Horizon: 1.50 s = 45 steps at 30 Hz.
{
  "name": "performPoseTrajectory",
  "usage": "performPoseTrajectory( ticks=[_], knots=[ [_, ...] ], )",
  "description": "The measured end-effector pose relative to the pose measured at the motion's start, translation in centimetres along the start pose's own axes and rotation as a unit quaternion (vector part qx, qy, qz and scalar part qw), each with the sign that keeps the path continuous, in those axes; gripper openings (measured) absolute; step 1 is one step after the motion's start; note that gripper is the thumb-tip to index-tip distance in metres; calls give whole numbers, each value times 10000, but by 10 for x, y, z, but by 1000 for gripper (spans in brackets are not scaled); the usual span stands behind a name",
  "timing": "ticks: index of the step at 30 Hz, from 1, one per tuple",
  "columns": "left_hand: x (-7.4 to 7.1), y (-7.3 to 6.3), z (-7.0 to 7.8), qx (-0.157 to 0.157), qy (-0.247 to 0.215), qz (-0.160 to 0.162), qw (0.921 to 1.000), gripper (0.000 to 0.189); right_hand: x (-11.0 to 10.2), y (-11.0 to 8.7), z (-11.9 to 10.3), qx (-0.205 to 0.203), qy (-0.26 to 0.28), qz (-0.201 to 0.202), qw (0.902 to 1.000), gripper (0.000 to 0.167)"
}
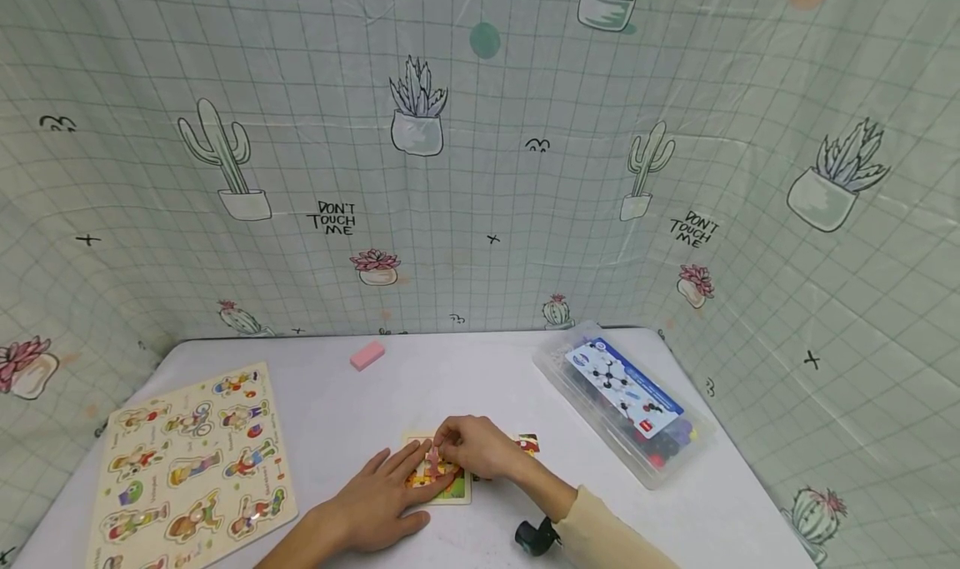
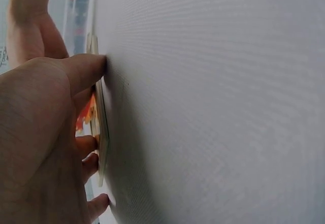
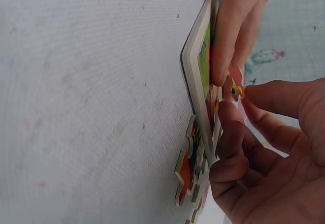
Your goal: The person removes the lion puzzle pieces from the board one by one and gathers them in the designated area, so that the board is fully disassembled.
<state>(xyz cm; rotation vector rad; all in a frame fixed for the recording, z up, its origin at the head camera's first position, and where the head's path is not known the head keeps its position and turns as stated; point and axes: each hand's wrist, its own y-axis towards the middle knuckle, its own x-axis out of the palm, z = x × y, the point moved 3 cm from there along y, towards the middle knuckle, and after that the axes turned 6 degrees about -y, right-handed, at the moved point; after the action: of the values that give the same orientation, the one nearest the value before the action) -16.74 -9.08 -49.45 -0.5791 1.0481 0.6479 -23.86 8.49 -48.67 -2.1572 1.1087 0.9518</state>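
Note:
A small jigsaw tray point(image 1: 459, 497) with a pale rim and a colourful picture lies on the white table, partly hidden under both hands. My left hand point(image 1: 375, 500) rests with spread, fairly straight fingers over the tray's left and front side; in the left wrist view its thumb lies along the near edge. Between the thumb and index finger of my right hand point(image 1: 477, 447), a red and yellow puzzle piece point(image 3: 235, 88) is pinched, tilted up just over the tray. Several loose puzzle pieces point(image 3: 184, 176) lie beside the tray, one of them a red piece point(image 1: 529, 443) past the right hand.
A large wooden picture board point(image 1: 187, 469) with cartoon figures lies on the left. At the back sits a pink block point(image 1: 367, 356). A clear plastic case point(image 1: 600, 436) with a molecule label stands on the right. A small black object point(image 1: 535, 537) is beside the right sleeve.

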Motion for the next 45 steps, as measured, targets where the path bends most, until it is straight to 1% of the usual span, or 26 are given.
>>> performPoseTrajectory(
  ticks=[9, 21, 28, 33, 39, 42, 45],
  knots=[
    [0, 1, 0, -88, -16, -75, 9999, 53, 0, 1, -1, -23, 254, 59, 9997, 4],
    [0, 0, -1, -85, -129, -119, 9998, 53, -2, -1, -2, -394, 406, -62, 9984, 9],
    [0, 0, 2, -149, -48, -107, 9998, 52, -6, -3, -2, -601, 509, 59, 9969, 9],
    [0, 0, 1, -152, 45, -94, 9998, 52, -15, -5, 2, -550, 567, 164, 9967, 9],
    [1, 0, -1, -142, -63, -48, 9999, 52, -24, -12, 15, -389, 767, 147, 9962, 6],
    [3, 0, -2, -35, -109, 61, 9999, 51, -28, -16, 23, -322, 844, 120, 9958, 5],
    [4, 0, -4, 46, -63, 143, 9999, 51, -32, -20, 31, -245, 960, 62, 9951, 5]
  ],
)
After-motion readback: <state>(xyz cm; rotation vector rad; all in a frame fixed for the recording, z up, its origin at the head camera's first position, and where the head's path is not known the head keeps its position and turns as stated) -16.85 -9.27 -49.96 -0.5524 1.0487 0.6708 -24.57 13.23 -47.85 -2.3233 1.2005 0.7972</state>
